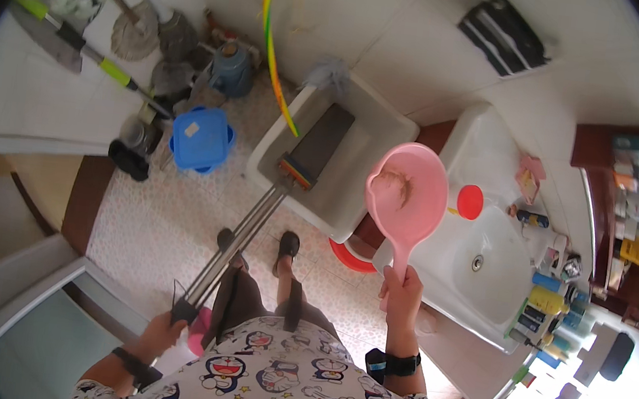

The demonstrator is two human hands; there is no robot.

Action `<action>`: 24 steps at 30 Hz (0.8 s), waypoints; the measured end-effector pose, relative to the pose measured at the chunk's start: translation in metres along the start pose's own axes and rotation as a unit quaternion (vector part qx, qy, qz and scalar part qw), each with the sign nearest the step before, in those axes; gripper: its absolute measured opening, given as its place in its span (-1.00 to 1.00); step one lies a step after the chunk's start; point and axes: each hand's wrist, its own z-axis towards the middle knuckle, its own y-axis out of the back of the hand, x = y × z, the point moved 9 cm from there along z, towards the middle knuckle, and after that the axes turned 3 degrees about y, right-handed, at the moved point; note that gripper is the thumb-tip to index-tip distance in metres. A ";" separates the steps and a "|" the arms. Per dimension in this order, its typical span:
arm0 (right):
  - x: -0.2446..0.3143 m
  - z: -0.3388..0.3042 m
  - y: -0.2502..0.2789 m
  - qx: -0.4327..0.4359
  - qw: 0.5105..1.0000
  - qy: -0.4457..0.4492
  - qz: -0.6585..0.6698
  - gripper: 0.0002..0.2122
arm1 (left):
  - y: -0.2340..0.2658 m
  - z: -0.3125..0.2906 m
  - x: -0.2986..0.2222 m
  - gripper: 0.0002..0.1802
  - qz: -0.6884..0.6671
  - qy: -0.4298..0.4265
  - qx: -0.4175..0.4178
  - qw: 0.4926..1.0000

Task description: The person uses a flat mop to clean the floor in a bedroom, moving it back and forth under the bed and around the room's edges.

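My left hand [162,334], low on the left, is closed round the grip of a flat mop [321,144] with metal poles. Its wide grey head lies tilted inside a white mop sink [398,121]. On the right, my right hand [402,296] grips the handle of a pink water dipper [426,189], raised between the mop sink and the washbasin. A brownish smear marks the inside of the dipper's bowl. Behind my left hand shows part of a pink object [198,333] that I cannot make out.
A white washbasin [492,300] with a red round lid [470,202] stands at right, bottles [550,301] beyond it. A yellow-green hose [270,54] hangs over the mop sink. At left are a blue lidded tub [201,141], a blue kettle [231,71] and a green-handled mop [114,71].
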 end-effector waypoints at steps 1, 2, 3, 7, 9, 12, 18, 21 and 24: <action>-0.002 0.003 0.002 -0.004 1.000 0.002 0.005 -0.87 | 0.004 -0.001 0.002 -0.62 0.043 0.032 -0.005 0.999; -0.003 0.006 0.003 -0.008 1.000 0.007 0.013 -0.87 | 0.000 -0.008 0.001 -0.62 0.037 0.040 -0.003 0.998; -0.003 0.007 0.002 -0.001 1.000 0.004 0.009 -0.87 | -0.004 -0.018 -0.006 -0.62 0.025 0.033 -0.008 0.999; 0.001 0.015 -0.005 0.020 0.999 -0.028 0.007 -0.86 | -0.019 0.003 -0.067 -0.64 -0.032 -0.013 -0.007 0.999; 0.007 0.015 -0.009 0.030 0.999 -0.031 -0.001 -0.85 | -0.026 0.049 -0.112 -0.62 -0.040 -0.078 -0.002 0.996; 0.011 0.014 -0.019 0.050 0.997 -0.041 -0.044 -0.86 | -0.041 0.171 -0.148 -0.44 0.045 -0.081 0.005 0.996; -0.011 0.010 -0.020 0.043 0.997 -0.057 -0.038 -0.87 | -0.051 0.290 -0.208 -0.44 0.071 -0.089 -0.005 0.994; -0.015 0.004 -0.030 0.050 0.997 -0.063 -0.017 -0.87 | -0.047 0.294 -0.208 -0.44 0.090 -0.122 -0.021 0.988; -0.026 0.008 -0.050 0.050 0.996 -0.074 -0.021 -0.87 | -0.045 0.301 -0.197 -0.43 0.095 -0.133 -0.037 0.986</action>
